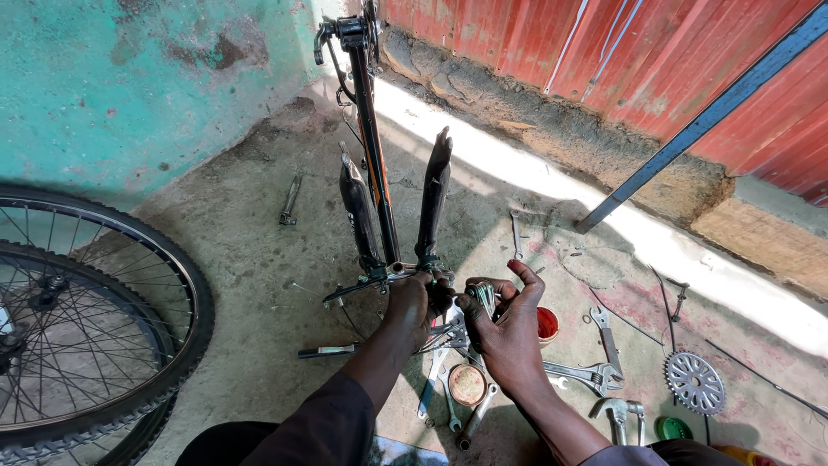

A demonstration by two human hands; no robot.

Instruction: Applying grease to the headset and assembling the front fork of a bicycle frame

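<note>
head camera is looking down on a concrete floor [259,259] where bicycle parts are lying about. at the far left, two spoked bicycle wheels [78,319] with knobby tyres are lying overlapped on the ground, well apart from the hands. a little right of them, a small metal tool [291,200] is resting alone on the floor near the turquoise wall [129,78]. next comes an upside-down bicycle frame [371,147], its black fork legs [435,194] pointing up and away, the handlebar end sitting near the wall's foot. the left hand [408,304] is closing around the base of the fork, fingers wrapped on the metal where the legs are meeting the frame. just beside it, the right hand [509,332] is pinching a small shiny metal part [485,298] between thumb and fingers, with the index finger sticking up; what kind of part it is cannot be told. under the two hands, wrenches [448,401] and a round tin lid [467,384] are lying close together. further right, a small red pot [547,324] is sitting just beside the right hand, then an adjustable spanner [591,374] and a pipe wrench [616,412]. beyond these a silver chainring [694,382] is lying flat, and a blue metal bar [699,121] is leaning against the red corrugated wall [690,52].
</note>
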